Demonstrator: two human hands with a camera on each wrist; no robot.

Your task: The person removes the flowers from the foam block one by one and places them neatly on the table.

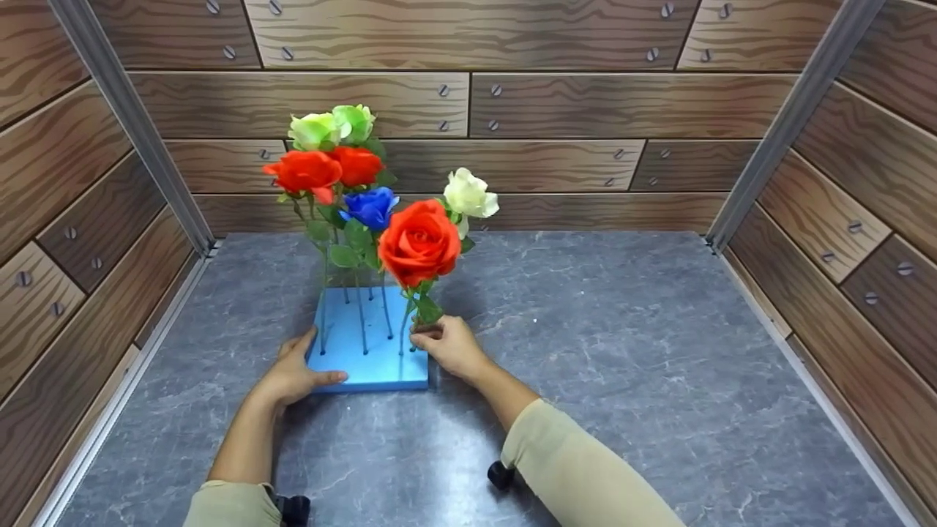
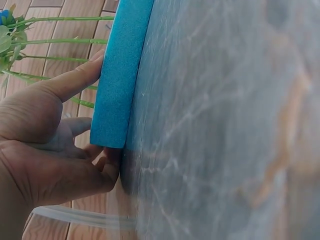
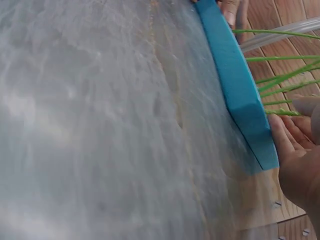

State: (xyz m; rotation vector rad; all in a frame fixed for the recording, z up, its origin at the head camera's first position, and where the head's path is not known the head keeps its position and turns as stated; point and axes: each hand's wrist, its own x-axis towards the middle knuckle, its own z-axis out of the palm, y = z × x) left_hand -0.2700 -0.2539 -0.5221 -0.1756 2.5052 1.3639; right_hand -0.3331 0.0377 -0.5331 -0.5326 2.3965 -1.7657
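Note:
A light blue foam block [image 1: 381,373] lies on the tabletop with several artificial roses standing upright in its holes. My left hand [image 1: 291,372] grips the block's near left corner, its thumb on top and the other fingers along the side [image 2: 95,167]. At the right edge, my right hand [image 1: 454,350] pinches a rose stem low down, just above the block; its fingers also touch the block's side [image 3: 280,137]. Above that hand are a large red rose [image 1: 419,243] and a white rose [image 1: 469,194]; which one the pinched stem belongs to I cannot tell.
Farther left on the block stand a blue rose [image 1: 371,208], two red roses [image 1: 304,173] and two pale green roses [image 1: 315,132]. Wood-patterned walls [image 1: 556,102] with metal corner posts [image 1: 798,117] enclose the grey marbled tabletop [image 1: 622,315] on three sides.

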